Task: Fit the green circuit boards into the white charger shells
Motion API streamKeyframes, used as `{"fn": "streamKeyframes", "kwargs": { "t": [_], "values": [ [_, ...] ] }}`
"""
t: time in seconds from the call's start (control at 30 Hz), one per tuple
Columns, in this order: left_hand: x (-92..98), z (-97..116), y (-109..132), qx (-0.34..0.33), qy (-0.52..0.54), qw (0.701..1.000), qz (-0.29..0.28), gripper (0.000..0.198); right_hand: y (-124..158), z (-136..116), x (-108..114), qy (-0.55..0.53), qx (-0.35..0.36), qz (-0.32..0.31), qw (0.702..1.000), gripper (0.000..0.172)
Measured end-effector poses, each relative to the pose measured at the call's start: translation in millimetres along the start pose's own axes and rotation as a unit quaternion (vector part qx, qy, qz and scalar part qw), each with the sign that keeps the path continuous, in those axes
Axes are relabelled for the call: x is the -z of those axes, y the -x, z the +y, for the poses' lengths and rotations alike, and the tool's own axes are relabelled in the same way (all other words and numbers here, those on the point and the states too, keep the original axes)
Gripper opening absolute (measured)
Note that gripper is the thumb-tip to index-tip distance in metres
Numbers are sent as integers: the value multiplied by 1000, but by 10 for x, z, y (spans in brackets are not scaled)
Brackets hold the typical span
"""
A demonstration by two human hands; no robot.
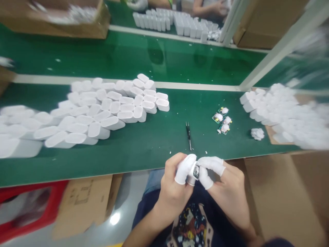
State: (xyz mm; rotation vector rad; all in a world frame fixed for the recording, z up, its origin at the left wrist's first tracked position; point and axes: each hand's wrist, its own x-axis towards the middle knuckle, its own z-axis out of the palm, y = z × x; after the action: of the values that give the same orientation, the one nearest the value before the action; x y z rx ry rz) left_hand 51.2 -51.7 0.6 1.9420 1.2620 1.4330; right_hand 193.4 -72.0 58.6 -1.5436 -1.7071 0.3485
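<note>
White finger covers are on the thumb and fingertips of both hands. My left hand (pixel 177 181) grips a small white housing (pixel 196 171), whose open end shows a dark and silvery inside. From the right, my right hand (pixel 221 181) pinches at that same open end; whatever lies between its fingertips is too small to tell. Black tweezers (pixel 189 135) lie on the green table just beyond the hands. Several small circuit boards (pixel 217 118) with white blobs rest to the right of the tweezers.
Many white housings (pixel 102 106) stand in rows on the left. More white pieces (pixel 277 109) are massed at the right on cardboard, beside a small white cluster (pixel 257 133). Across the table (pixel 154 147), behind a white rail (pixel 200 85), other people's hands show near more housings.
</note>
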Motion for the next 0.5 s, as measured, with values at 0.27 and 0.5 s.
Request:
{"fn": "streamKeyframes", "kwargs": {
  "t": [0.27, 0.5],
  "values": [
    [34, 5, -11, -28, -5, 999, -27, 44, -32, 35, 74, -72, -25, -29, 997, 14],
    [28, -33, 2, -23, 13, 999, -36, 40, -113, 73, 214, -110, -16, -97, 989, 25]
  ]
}}
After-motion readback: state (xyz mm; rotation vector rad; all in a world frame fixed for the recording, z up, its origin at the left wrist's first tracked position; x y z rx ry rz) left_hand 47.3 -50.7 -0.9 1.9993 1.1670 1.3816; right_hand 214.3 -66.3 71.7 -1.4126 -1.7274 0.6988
